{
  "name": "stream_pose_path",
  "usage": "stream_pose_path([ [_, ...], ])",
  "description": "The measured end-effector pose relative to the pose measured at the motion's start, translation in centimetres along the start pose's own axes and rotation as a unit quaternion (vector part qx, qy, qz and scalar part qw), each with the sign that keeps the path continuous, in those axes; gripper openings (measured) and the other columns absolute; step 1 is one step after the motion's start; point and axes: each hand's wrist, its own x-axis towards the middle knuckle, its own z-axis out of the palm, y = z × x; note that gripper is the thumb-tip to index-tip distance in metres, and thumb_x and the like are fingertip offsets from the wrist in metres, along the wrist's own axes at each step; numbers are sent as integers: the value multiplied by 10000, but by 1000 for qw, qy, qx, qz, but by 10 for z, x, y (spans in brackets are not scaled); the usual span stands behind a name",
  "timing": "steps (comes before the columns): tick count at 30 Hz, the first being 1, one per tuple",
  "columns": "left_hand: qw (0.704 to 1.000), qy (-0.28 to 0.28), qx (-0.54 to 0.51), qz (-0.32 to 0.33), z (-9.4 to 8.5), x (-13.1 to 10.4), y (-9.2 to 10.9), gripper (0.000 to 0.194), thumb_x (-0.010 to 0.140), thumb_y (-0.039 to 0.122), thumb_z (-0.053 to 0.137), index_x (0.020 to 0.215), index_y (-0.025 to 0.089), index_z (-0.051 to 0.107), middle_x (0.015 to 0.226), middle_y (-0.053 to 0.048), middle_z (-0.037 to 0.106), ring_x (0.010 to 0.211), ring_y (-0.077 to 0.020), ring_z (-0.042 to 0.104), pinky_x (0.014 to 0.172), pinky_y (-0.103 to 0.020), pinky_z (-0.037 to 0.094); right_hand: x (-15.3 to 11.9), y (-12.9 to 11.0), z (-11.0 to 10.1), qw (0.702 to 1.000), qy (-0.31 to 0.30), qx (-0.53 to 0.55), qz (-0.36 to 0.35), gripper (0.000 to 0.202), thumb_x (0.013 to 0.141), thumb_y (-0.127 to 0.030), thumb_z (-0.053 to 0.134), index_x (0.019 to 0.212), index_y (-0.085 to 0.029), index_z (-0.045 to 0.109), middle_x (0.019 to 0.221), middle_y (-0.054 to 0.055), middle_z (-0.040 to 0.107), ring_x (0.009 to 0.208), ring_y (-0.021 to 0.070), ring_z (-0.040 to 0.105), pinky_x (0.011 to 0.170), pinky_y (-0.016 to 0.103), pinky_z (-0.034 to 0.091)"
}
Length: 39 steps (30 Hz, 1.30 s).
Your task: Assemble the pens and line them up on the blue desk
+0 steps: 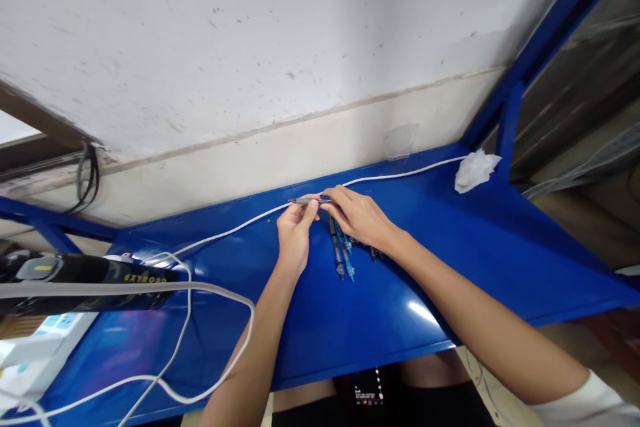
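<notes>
Near the back edge of the blue table, my left hand (296,230) is closed on a slim grey pen (303,201), which lies level with its tip end pointing left. The fingers of my right hand (363,213) pinch the pen's right end. Below the hands, several pens (340,250) with clear, blue and dark parts lie on the blue tabletop (320,327). My right hand partly hides some of them.
A white cable (240,227) runs along the table's back and loops at the left. A black device (100,273) and a white box (55,347) are at the left. Crumpled white plastic (477,170) sits at the back right. A lit phone (369,387) is below the front edge.
</notes>
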Motion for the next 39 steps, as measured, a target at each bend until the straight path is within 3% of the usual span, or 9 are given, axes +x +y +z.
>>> stream_pose_path([
  [5,1000,12,-9,-13,0,0,0,275,868,397,878,1068,213,839,1065,-61,745,879,-144,641,775,-255,503,1,-1,-1,1000,-8,-21,-11,259,1164,-337,398,1121,-213,622,1044,88,698,902,224,656,760,323,463],
  [10,1000,15,-10,-7,0,0,0,276,863,407,883,1060,218,843,1075,-61,747,883,-143,640,770,-253,501,1,-1,-1,1000,11,-17,7,254,1148,-391,465,1242,-193,595,1105,99,718,931,226,677,750,319,466],
  [14,1000,20,-11,-13,0,0,0,283,859,410,887,1059,214,844,1056,-57,746,859,-135,635,768,-255,502,0,0,0,999,-8,-41,-7,336,1173,-375,368,1097,-207,648,1027,88,726,896,221,675,748,324,459],
  [18,999,27,-24,-14,1,0,2,292,844,410,899,1044,204,845,1048,-58,744,847,-131,629,755,-251,501,0,0,1,1000,16,-20,3,280,1148,-403,461,1281,-210,614,1169,108,753,991,236,703,788,327,485],
  [23,997,45,-50,-25,3,0,5,314,815,428,923,999,188,842,986,-47,728,802,-114,603,737,-246,500,0,-1,0,999,-6,-33,-9,303,1166,-385,402,1168,-213,652,1095,99,751,939,219,688,760,316,459],
  [26,997,51,-49,-20,2,1,4,321,810,444,925,986,187,843,989,-49,732,794,-113,597,736,-250,499,0,-2,-1,1000,0,-21,-4,327,1168,-422,396,1200,-210,643,1129,106,760,960,224,691,775,320,455],
  [34,999,39,-13,15,-2,2,5,256,852,417,890,968,193,846,999,-53,759,791,-129,580,790,-278,493,1,-4,0,997,-13,55,59,355,1153,-453,424,1053,-227,679,926,47,751,791,186,656,708,287,386],
  [39,999,32,-9,21,-2,1,8,245,859,412,884,980,201,850,992,-50,753,830,-136,581,816,-269,495,7,-11,-4,975,-9,194,104,447,1132,-491,454,889,-201,692,672,-30,596,611,135,534,643,271,341],
])
